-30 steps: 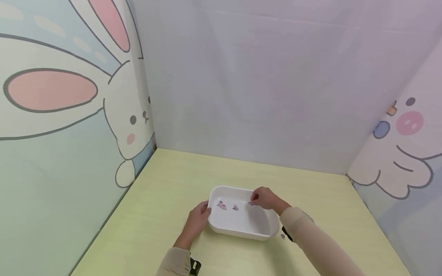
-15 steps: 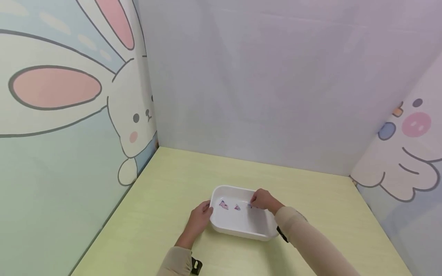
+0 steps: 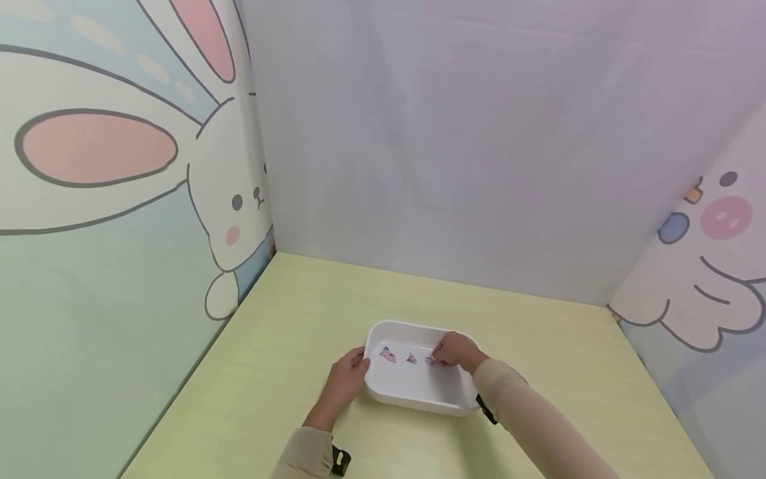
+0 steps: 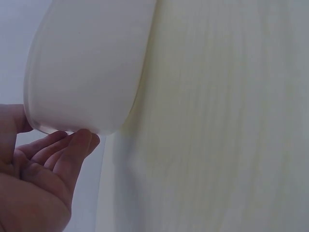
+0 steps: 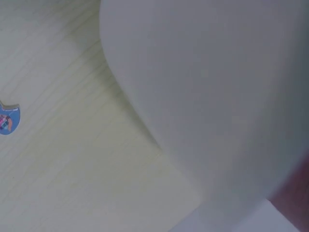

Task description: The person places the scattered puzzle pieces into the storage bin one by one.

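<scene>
A white, rounded rectangular tray (image 3: 413, 402) stands on the pale yellow table. My left hand (image 3: 344, 382) holds its left end, thumb at the rim and fingers against the outer wall, as the left wrist view shows. Over the tray's right part, my right hand (image 3: 456, 350) reaches inside with bent fingers and pinches a small printed puzzle piece (image 3: 429, 360) near the tray floor. To its left lie a small triangular piece (image 3: 411, 358) and a larger pinkish piece (image 3: 387, 354), spaced apart in a row. In the right wrist view the tray wall hides most of my right hand.
A blue printed piece (image 5: 9, 120) with a curved notch lies on the table beside the tray, in the right wrist view. Behind the table (image 3: 299, 286) hangs a plain pale curtain (image 3: 443, 146). Cartoon-printed walls (image 3: 108, 319) flank both sides.
My right hand has lowered slightly into the tray with the piece, and the piece now shows more beside the fingertips. My left hand keeps its hold on the tray's left end.
</scene>
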### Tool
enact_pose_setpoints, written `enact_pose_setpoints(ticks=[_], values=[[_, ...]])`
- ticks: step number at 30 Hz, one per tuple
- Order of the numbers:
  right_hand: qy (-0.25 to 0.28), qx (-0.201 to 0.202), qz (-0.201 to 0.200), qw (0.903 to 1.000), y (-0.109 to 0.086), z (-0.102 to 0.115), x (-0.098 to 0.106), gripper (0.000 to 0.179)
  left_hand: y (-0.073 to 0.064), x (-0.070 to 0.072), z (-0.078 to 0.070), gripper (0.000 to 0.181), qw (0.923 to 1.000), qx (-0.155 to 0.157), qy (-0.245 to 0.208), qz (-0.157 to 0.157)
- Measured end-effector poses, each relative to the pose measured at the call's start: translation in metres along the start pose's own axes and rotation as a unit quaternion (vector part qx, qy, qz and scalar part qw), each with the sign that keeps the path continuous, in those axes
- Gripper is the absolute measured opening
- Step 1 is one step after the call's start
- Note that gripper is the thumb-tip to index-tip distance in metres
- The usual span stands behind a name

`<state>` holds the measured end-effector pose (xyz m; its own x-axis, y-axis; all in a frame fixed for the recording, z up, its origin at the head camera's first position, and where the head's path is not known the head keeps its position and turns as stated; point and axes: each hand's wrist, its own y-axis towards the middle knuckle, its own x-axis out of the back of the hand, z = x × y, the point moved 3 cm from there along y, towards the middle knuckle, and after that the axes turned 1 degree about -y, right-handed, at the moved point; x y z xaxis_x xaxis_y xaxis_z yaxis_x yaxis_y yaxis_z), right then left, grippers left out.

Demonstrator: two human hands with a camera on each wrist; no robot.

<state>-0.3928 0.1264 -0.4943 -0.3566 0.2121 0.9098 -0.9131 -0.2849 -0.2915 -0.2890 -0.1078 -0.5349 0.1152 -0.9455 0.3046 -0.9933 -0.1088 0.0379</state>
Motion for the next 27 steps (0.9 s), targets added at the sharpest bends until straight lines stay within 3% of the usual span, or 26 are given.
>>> enact_pose_setpoints(ticks=[5, 7, 9, 15, 21, 24, 27], values=[[0.041, -0.016, -0.002, 0.9990, 0.001, -0.003, -0.004, 0.025, 0.000, 0.000, 0.001, 0.038, 1.0000, 0.000, 0.001, -0.001], [0.088, -0.033, 0.005, 0.9955, 0.002, -0.005, -0.006, 0.028, 0.000, 0.000, 0.002, 0.038, 1.0000, 0.002, 0.000, -0.001], [0.140, -0.047, 0.012, 0.9889, 0.003, -0.007, -0.007, 0.027, 0.000, 0.000, 0.002, 0.038, 1.0000, 0.002, 0.001, -0.001], [0.282, -0.070, 0.029, 0.9564, -0.002, -0.015, 0.001, 0.025, 0.001, -0.002, 0.001, 0.038, 1.0000, 0.001, 0.002, -0.001], [0.350, -0.051, 0.043, 0.9342, -0.016, -0.028, 0.020, 0.030, 0.001, -0.005, -0.001, 0.038, 1.0000, 0.003, 0.005, 0.001], [0.367, -0.027, 0.050, 0.9285, -0.025, -0.032, 0.031, 0.034, 0.002, -0.005, 0.001, 0.039, 0.9999, 0.014, 0.006, 0.003], [0.367, 0.009, 0.049, 0.9290, -0.032, -0.039, 0.040, 0.037, 0.001, -0.003, 0.003, 0.040, 0.9996, 0.026, 0.009, 0.000]])
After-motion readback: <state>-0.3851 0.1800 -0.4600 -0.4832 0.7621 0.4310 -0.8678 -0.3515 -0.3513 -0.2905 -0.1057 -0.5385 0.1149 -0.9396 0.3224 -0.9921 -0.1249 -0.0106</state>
